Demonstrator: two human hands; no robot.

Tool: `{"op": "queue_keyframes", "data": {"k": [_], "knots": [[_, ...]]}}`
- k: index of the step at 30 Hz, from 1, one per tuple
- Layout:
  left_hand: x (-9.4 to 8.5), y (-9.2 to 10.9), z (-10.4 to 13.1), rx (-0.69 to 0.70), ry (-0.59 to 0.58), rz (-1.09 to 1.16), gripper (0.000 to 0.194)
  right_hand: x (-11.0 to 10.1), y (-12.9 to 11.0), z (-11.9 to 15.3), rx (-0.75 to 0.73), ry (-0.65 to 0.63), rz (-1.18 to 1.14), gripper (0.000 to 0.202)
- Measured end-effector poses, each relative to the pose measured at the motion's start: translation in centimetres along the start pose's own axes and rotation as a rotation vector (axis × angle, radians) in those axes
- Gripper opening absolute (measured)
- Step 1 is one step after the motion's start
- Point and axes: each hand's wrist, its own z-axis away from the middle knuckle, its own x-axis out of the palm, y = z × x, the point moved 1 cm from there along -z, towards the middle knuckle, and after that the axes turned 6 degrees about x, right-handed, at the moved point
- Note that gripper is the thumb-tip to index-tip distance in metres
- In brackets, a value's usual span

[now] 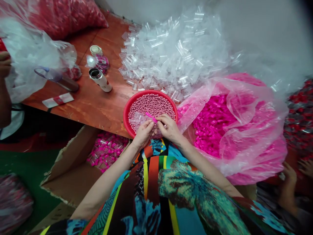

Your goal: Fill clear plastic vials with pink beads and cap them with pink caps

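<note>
A red bowl (126,114) of small pink beads (153,102) stands at the table's front edge, right before me. Several small transparent plastic containers (138,119) lie on the beads at its left side. Over the bowl's near part, my left hand (144,132) and my right hand (168,127) meet with fingers pinched together. Between their fingertips is a bright pink plastic piece (151,116), gripped from both sides. The fingers partly cover it, and whether a container is also in my left hand I cannot make out.
A big heap of transparent containers (171,55) covers the table behind the bowl. To the right sits an open bag of pink pieces (210,127). A cardboard box (68,169) holding filled pink-capped containers is below left. A flask (100,80) and bottle (58,78) stand left. Other people's hands (290,176) show at the edges.
</note>
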Motion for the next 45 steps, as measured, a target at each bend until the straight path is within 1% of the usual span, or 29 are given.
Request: {"op": "queue_keyframes", "data": {"k": [2,3,5,8,9,10,11,13,15,16,17,19,20,21,23,26,29,31,33,35,37,39,41,42,43,44,45], "knots": [[-0.3,-0.2,-0.1,-0.009,0.017,-0.023,0.043,-0.1,0.0,0.0,0.013,-0.023,-0.037,0.022],[-0.5,-0.3,-0.2,-0.03,0.018,-0.043,0.042,-0.1,0.2,0.0,0.051,-0.039,-0.072,0.022],[-0.8,-0.4,-0.4,-0.101,-0.018,-0.09,0.041,0.0,0.8,-0.4,0.196,-0.047,-0.183,0.028],[-0.6,-0.5,-0.6,-0.23,-0.135,-0.134,0.038,0.4,1.6,-1.2,0.467,-0.064,-0.444,0.046],[-0.5,-0.5,-0.7,-0.252,-0.154,-0.131,0.037,0.6,1.7,-1.4,0.526,-0.086,-0.529,0.051],[-0.4,-0.4,-0.7,-0.257,-0.155,-0.12,0.036,0.8,1.7,-1.5,0.554,-0.108,-0.593,0.055],[-0.2,-0.3,-0.8,-0.25,-0.139,-0.098,0.035,0.8,1.6,-1.6,0.552,-0.122,-0.627,0.057],[-0.1,0.1,-1.0,-0.215,-0.079,-0.028,0.031,0.7,1.3,-1.3,0.473,-0.115,-0.587,0.053],[-0.1,0.4,-1.2,-0.191,-0.002,0.049,0.027,0.4,1.1,-0.6,0.334,-0.118,-0.418,0.046],[-0.1,0.6,-1.2,-0.203,0.031,0.077,0.026,0.4,1.1,-0.2,0.261,-0.136,-0.311,0.049],[-0.1,0.7,-1.3,-0.229,0.056,0.097,0.026,0.4,1.1,0.2,0.196,-0.154,-0.205,0.059],[0.1,0.7,-1.4,-0.298,0.076,0.126,0.027,0.7,1.4,0.7,0.099,-0.164,-0.031,0.085],[0.2,0.7,-1.4,-0.322,0.077,0.144,0.027,0.9,1.6,0.8,0.063,-0.155,0.028,0.093],[0.3,0.7,-1.4,-0.329,0.081,0.164,0.027,1.1,1.8,0.8,0.029,-0.141,0.072,0.095],[0.5,0.6,-1.4,-0.3,0.093,0.189,0.024,1.3,2.1,0.6,-0.042,-0.116,0.135,0.087],[0.7,0.4,-1.3,-0.254,0.088,0.159,0.023,1.3,2.1,0.2,-0.127,-0.086,0.204,0.073],[0.5,0.0,-1.0,-0.193,0.071,0.064,0.026,1.1,2.1,0.2,-0.161,-0.048,0.273,0.065],[0.1,-0.2,-0.8,-0.133,0.079,-0.019,0.031,1.2,2.3,0.4,-0.137,-0.057,0.319,0.064],[-0.1,-0.5,-0.7,-0.085,0.095,-0.084,0.04,1.2,2.6,0.6,-0.082,-0.09,0.351,0.071],[-0.3,-0.8,-0.8,-0.089,0.081,-0.103,0.045,1.3,2.9,0.9,-0.025,-0.126,0.362,0.079],[-0.4,-1.0,-0.8,-0.11,0.051,-0.118,0.047,1.5,3.3,1.0,0.008,-0.174,0.357,0.081],[-1.0,-0.8,-0.5,-0.085,0.072,-0.157,0.048,1.9,3.7,1.0,0.017,-0.229,0.319,0.085],[-2.5,0.0,0.3,0.034,0.185,-0.25,0.047,2.5,4.3,0.7,0.026,-0.254,0.238,0.092],[-3.8,0.6,1.0,0.112,0.264,-0.31,0.045,2.9,4.7,0.3,0.044,-0.236,0.198,0.092],[-5.2,1.3,1.8,0.187,0.356,-0.383,0.043,3.3,5.0,-0.1,0.075,-0.199,0.175,0.087],[-6.9,2.0,2.7,0.247,0.454,-0.466,0.04,3.7,5.4,-0.7,0.115,-0.16,0.178,0.077],[-8.7,2.7,3.7,0.275,0.552,-0.564,0.035,4.2,5.8,-1.3,0.158,-0.131,0.207,0.063]]}}
